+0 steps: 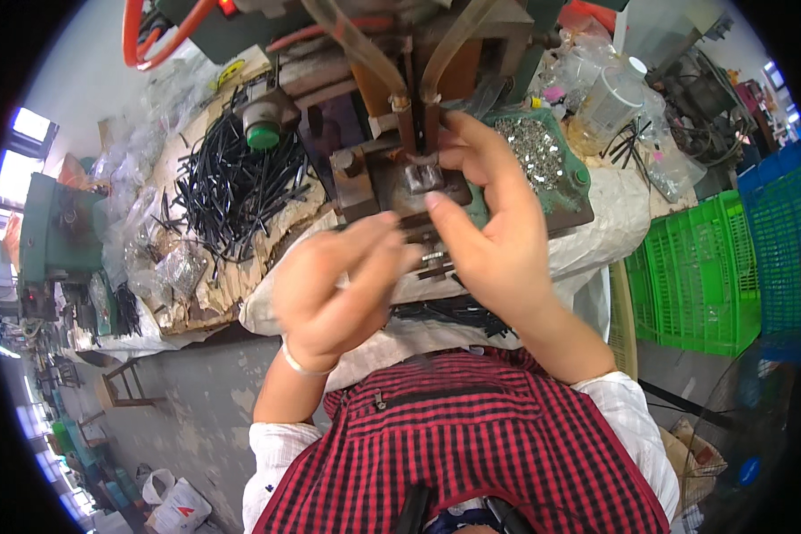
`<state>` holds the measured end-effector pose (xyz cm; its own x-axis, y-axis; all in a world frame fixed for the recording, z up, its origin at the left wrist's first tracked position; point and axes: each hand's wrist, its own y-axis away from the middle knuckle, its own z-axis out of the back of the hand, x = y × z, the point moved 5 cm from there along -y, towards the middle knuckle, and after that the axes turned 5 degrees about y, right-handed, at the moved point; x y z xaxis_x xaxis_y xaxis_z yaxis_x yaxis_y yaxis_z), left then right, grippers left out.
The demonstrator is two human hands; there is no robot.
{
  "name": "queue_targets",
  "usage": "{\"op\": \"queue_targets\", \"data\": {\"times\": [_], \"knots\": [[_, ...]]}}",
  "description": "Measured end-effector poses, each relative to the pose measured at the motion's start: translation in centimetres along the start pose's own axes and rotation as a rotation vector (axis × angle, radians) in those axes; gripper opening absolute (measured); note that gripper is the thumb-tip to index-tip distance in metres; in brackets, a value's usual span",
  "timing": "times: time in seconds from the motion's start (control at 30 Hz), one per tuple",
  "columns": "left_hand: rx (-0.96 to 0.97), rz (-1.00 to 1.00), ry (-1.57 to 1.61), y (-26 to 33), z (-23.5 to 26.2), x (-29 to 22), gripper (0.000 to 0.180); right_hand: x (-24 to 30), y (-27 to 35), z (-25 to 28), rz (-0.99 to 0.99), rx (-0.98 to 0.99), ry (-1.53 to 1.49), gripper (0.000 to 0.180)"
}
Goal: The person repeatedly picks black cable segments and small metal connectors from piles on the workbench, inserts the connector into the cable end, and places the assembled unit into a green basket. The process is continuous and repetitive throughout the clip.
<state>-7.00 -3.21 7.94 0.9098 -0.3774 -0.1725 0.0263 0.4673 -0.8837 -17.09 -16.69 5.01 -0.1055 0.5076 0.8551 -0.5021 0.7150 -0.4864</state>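
A bench press with a dark metal die block (pixel 424 178) stands in front of me. My right hand (pixel 500 227) reaches around the right side of the block. Its thumb tip is close to the block's front and its curved fingers are behind, with a gap between them. Nothing shows plainly in that hand. My left hand (pixel 338 280), wearing a pale bangle (pixel 307 362), is smeared by motion just left of the press front. Its fingers point toward a small metal fitting (pixel 433 258) below the die; whether they hold anything is hidden by the blur.
A heap of black strips (pixel 240 191) lies left of the press, and more strips (pixel 458 313) lie below it. Small shiny metal pieces (pixel 529 147) fill a green tray (pixel 571 209) on the right. A plastic jar (pixel 610 98) and green crates (pixel 699 276) stand farther right.
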Motion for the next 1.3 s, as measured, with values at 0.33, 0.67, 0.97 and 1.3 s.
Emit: {"op": "queue_targets", "data": {"times": [0.33, 0.67, 0.97, 1.3], "knots": [[0.039, -0.237, -0.027, 0.9, -5.3, 0.7, 0.02, -13.2, 2.8, 14.4, -0.194, -0.375, 0.235, 0.043], [0.104, -0.028, 0.046, 1.9, -4.6, 0.3, 0.03, -11.3, 6.1, 16.9, -0.181, -0.132, 1.03, 0.013], [-0.158, 0.437, -0.327, 5.6, 5.8, 5.6, 0.01, -12.3, 5.5, 14.8, -0.291, -0.367, 0.337, 0.012], [0.345, 0.496, -0.778, 15.1, 3.5, 20.0, 0.015, -12.9, 2.8, 9.8, -0.274, -0.288, 0.301, 0.014]]}}
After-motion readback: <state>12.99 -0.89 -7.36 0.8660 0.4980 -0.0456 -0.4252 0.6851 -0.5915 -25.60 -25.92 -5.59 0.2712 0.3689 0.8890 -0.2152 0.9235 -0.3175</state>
